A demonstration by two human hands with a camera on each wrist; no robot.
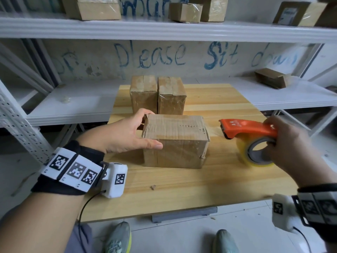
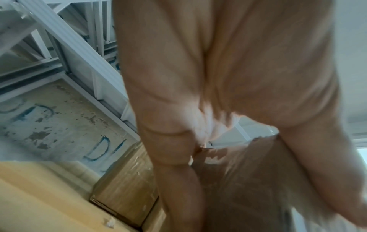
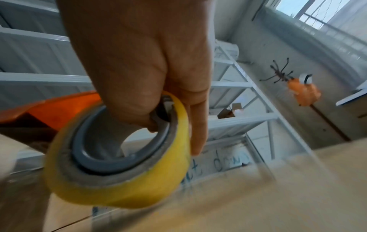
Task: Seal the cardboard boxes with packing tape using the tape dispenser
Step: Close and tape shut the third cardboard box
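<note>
A cardboard box [image 1: 176, 141] with clear tape over its top lies in the middle of the wooden table [image 1: 182, 189]. My left hand [image 1: 127, 134] grips its left end, thumb on the near face and fingers over the far top edge; the left wrist view shows that box [image 2: 248, 180] between thumb and fingers. To the right, my right hand [image 1: 290, 145] holds the orange tape dispenser [image 1: 248, 127] with its yellowish tape roll [image 1: 255, 154] just off the box's right end. The right wrist view shows the roll [image 3: 119, 164] with fingers hooked through its core. A thin film of tape seems to stretch from dispenser to box.
Two taped boxes [image 1: 157, 95] stand side by side behind the near box. White metal shelving [image 1: 164, 30] runs behind and beside the table, with more boxes [image 1: 186, 11] on the upper shelf and a flat box [image 1: 271, 77] on the right lower shelf.
</note>
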